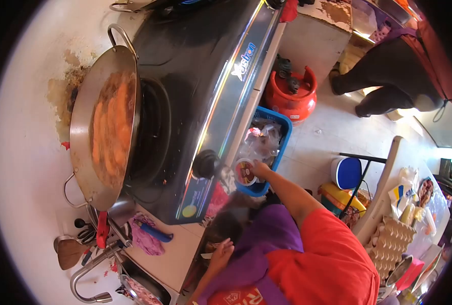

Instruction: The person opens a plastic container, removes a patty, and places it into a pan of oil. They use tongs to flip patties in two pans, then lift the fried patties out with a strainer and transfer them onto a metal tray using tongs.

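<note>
My right hand (260,171) grips the edge of a round, white-rimmed tub lid (245,172) with a red and dark label. It is over the near end of a blue plastic bin (287,133), which holds clear plastic bags and wrappers. My left hand (222,253) is low, in front of the counter by my purple apron, its fingers apart and nothing seen in them. Left of the black gas stove (185,71), a wide two-handled metal pan (86,127) holds several long orange-brown pieces (111,132) in bubbling oil.
A red gas cylinder (291,99) stands on the floor beyond the bin. Another person (388,71) stands farther off. Along the right, a table carries an egg tray (391,241). Nearer are a faucet (78,279), a purple cloth (145,243) and a blue-handled tool (156,233).
</note>
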Action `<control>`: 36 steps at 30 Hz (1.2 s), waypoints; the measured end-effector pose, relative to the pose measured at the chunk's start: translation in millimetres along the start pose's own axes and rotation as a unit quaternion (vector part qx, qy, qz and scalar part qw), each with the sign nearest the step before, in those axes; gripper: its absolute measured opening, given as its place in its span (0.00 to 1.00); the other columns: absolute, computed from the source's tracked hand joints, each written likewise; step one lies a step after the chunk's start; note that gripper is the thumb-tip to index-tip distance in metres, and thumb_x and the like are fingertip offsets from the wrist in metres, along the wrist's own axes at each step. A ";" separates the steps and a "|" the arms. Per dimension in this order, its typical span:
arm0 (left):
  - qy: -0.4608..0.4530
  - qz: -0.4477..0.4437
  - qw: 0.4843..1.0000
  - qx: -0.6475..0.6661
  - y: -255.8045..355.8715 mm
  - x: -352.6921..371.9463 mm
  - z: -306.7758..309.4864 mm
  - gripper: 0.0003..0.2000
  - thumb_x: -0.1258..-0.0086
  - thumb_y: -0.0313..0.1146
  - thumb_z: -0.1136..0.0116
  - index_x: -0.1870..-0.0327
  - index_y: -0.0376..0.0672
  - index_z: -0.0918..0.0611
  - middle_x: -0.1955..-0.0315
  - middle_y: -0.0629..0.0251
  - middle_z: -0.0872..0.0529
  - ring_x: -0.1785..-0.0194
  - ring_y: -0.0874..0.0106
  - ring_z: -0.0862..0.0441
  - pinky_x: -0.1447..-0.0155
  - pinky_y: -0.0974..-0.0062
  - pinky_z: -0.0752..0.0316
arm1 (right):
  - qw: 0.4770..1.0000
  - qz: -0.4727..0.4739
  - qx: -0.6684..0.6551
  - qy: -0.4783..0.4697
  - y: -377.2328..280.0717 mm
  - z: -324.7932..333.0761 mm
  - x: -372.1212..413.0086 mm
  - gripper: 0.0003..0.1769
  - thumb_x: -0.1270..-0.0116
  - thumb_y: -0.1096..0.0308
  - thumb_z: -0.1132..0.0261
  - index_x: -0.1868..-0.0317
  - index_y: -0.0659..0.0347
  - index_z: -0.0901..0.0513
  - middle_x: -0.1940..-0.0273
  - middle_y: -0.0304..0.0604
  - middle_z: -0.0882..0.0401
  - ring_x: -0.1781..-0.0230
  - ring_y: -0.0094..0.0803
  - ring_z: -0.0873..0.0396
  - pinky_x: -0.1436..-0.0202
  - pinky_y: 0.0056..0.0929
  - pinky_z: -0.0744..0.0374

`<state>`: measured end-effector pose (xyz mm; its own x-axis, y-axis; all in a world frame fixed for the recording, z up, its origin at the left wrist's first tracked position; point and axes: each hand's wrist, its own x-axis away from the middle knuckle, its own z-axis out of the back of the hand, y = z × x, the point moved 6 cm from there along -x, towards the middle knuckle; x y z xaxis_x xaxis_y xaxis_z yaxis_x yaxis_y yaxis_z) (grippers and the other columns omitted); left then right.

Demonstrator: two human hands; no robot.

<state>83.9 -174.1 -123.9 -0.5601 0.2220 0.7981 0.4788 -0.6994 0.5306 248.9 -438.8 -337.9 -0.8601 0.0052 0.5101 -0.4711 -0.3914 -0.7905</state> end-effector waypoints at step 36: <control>0.177 -0.323 0.721 0.587 52.7 164.5 153.0 0.22 0.25 0.48 0.60 0.36 0.46 0.35 0.43 0.58 0.26 0.41 0.62 0.26 0.44 0.62 0.27 | 0.681 0.693 0.181 0.150 -492.0 10.1 330.3 0.25 0.42 0.72 0.38 0.43 0.69 0.28 0.46 0.54 0.27 0.47 0.40 0.25 0.47 0.30 0.25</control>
<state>120.4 -70.5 79.1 -0.9605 -0.0888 0.2639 0.1666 0.5763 0.8001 198.6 -253.8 223.0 -0.4567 -0.4334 -0.7769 0.8668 -0.4131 -0.2792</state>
